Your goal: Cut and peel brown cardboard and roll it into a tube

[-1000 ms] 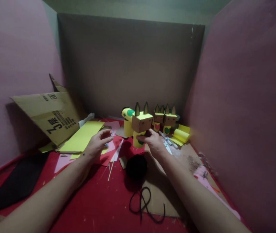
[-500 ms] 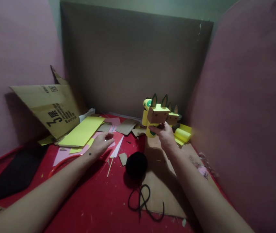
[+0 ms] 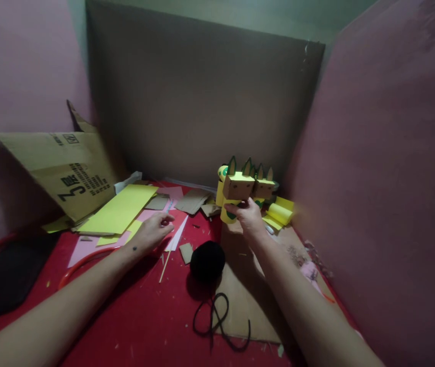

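Note:
My right hand (image 3: pixel 251 219) is closed around a handmade animal figure (image 3: pixel 239 189). The figure has a cardboard box head with two pointed, green-edged ears and a yellow paper tube body with green spots. It is upright at the far end of a cardboard sheet (image 3: pixel 248 311); whether its base touches the sheet I cannot tell. Just right of it, a similar figure (image 3: pixel 264 189) is partly hidden. Another yellow spotted figure (image 3: pixel 220 191) shows behind on the left. My left hand (image 3: pixel 151 228), empty with loosely curled fingers apart, hovers over paper pieces.
A black yarn ball (image 3: pixel 207 261) with a loose strand lies mid-table near a thin stick (image 3: pixel 164 267). Yellow sheets (image 3: pixel 120 209) and a printed cardboard box (image 3: pixel 60 168) are on the left. A rolled yellow paper (image 3: pixel 280 214) lies right, by the pink wall (image 3: pixel 385 178).
My right hand has lowered the figure slightly toward the cardboard sheet and a little left. The whole view has shifted somewhat. My left hand has hardly moved.

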Motion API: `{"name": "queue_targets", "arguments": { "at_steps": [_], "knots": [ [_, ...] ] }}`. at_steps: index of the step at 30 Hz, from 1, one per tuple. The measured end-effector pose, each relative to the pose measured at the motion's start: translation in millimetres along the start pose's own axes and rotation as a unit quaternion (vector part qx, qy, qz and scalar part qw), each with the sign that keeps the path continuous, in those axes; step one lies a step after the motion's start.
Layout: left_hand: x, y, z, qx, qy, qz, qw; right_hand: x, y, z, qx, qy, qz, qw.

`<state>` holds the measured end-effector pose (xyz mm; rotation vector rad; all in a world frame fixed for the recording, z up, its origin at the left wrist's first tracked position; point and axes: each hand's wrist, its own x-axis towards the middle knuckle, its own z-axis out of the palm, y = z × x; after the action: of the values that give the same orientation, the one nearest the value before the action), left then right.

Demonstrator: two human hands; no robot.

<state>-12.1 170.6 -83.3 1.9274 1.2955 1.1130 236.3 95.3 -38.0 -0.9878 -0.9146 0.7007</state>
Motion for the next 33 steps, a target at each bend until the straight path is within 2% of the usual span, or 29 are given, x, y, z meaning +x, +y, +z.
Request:
{"name": "queue_targets", "arguments": {
  "at_steps": [6, 12, 26, 33],
  "knots": [
    [-3.5, 5.9, -0.6, 0.014, -0.008, 0.004, 1.0, -1.5, 1.2, 0.0, -0.018, 0.027, 0.007, 0.999],
    [-5.0, 11.1, -1.7, 0.041, -0.014, 0.009, 0.999, 0.3, 20.2, -6.6, -0.063, 0.068, 0.016, 0.996],
    [-4.2, 12.3, -1.5, 0.155, -0.064, 0.026, 0.986, -1.5, 44.9, -15.9, -0.123, 0.078, 0.031, 0.989],
    [7.9, 34.6, -7.4, 0.237, -0.083, 0.046, 0.967, -5.4, 45.8, -9.1, -0.133, 0.082, -0.009, 0.988]
  ]
}}
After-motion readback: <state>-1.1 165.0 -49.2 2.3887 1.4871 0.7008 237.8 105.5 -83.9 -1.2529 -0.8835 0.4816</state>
